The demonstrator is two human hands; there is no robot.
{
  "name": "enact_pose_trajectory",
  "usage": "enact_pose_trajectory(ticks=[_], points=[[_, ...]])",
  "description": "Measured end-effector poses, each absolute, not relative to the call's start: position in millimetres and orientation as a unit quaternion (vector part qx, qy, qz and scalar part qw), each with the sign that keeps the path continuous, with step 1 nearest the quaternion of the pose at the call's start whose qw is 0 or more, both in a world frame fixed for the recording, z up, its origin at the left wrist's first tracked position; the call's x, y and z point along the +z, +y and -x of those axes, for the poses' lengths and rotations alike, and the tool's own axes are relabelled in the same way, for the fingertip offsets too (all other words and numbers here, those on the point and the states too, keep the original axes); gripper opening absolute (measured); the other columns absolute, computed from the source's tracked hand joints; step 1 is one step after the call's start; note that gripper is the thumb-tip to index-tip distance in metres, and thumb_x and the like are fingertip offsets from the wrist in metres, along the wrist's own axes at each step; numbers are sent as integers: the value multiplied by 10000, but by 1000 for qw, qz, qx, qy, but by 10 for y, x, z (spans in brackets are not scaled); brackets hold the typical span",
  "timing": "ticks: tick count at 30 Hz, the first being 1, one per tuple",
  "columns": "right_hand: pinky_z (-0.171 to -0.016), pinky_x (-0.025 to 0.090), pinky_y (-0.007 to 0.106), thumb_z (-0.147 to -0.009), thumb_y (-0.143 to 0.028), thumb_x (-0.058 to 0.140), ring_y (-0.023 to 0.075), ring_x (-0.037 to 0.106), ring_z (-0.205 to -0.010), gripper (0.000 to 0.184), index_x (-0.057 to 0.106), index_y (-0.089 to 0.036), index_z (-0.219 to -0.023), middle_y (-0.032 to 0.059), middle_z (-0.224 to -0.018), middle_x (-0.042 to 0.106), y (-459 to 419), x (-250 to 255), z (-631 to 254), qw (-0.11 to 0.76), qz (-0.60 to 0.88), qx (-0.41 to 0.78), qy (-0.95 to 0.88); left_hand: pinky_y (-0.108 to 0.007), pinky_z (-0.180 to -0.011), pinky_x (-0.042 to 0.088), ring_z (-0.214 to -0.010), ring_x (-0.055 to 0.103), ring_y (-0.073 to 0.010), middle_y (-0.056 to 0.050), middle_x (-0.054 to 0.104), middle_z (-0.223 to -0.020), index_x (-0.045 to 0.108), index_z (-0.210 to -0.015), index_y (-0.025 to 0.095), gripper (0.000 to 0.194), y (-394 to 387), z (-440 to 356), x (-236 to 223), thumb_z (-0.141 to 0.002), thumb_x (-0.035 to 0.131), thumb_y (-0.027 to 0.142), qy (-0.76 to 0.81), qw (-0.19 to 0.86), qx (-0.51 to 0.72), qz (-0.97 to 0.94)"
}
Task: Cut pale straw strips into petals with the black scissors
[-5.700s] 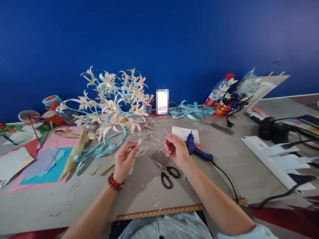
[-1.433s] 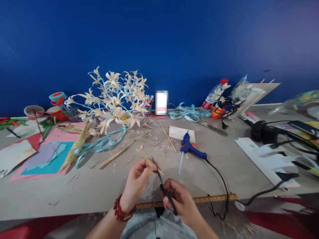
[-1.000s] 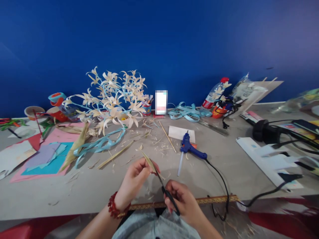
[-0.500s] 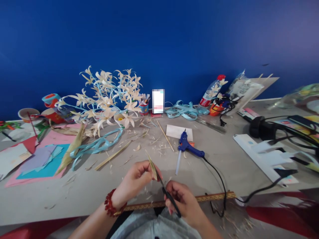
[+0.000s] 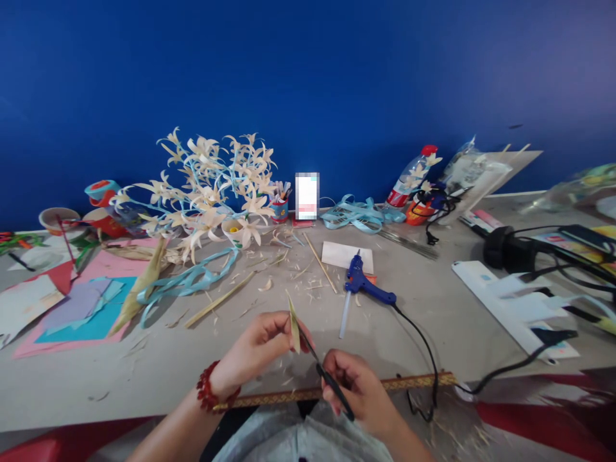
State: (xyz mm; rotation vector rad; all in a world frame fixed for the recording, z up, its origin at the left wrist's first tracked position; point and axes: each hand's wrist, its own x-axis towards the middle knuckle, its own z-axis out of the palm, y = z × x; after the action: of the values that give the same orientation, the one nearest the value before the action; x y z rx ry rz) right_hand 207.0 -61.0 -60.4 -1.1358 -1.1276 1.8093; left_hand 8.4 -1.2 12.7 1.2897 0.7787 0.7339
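Between the thumb and fingers of my left hand (image 5: 267, 343) is a narrow, pointed piece of dry husk leaf (image 5: 294, 324), pale green and held upright. Black-handled scissors (image 5: 335, 390) are gripped in my right hand (image 5: 359, 385), their blades reaching up and left to the leaf's edge. Whether the blades are parted I cannot tell, as the left fingers partly cover them. Just beyond my hands lies a blue glue gun (image 5: 368, 282) with a clear glue stick. Husk scraps (image 5: 267, 284) are scattered over the grey table (image 5: 158, 378).
White husk flowers on blue stems (image 5: 206, 186) stand at back left, beside blue ribbon (image 5: 197, 276) and coloured paper (image 5: 91, 311). A power strip (image 5: 505, 301) with black cables is on the right. More ribbon (image 5: 356, 212) and a tilted bottle (image 5: 409, 179) sit along the blue wall.
The leaf has turned slightly in my left fingers, showing more of its flat side. Both hands keep nearly the same place, scissors still at the leaf; the whole view shifts slightly.
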Motion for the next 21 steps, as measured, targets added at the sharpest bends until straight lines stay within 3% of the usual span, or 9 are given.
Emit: enact_pose_trajectory(ticks=[15, 21], points=[[-393, 308, 180, -668, -510, 771, 56, 356, -399, 450, 439, -209, -635, -68, -514, 476, -615, -504, -2109, 338, 461, 692, -441, -320, -823, 454, -906, 650, -222, -115, 729, -964, 614, -685, 157, 203, 18, -22, 114, -841, 602, 287, 328, 689, 304, -570], [-428, 343, 192, -664, -564, 782, 69, 417, -435, 485, 457, -204, -677, -56, -557, 512, -576, -507, -2139, 414, 443, 673, -423, -279, -745, 462, -816, 636, -183, -102, 717, -918, 636, -749, 147, 184, 27, 2, 78, -854, 597, 293, 319, 702, 267, -578]])
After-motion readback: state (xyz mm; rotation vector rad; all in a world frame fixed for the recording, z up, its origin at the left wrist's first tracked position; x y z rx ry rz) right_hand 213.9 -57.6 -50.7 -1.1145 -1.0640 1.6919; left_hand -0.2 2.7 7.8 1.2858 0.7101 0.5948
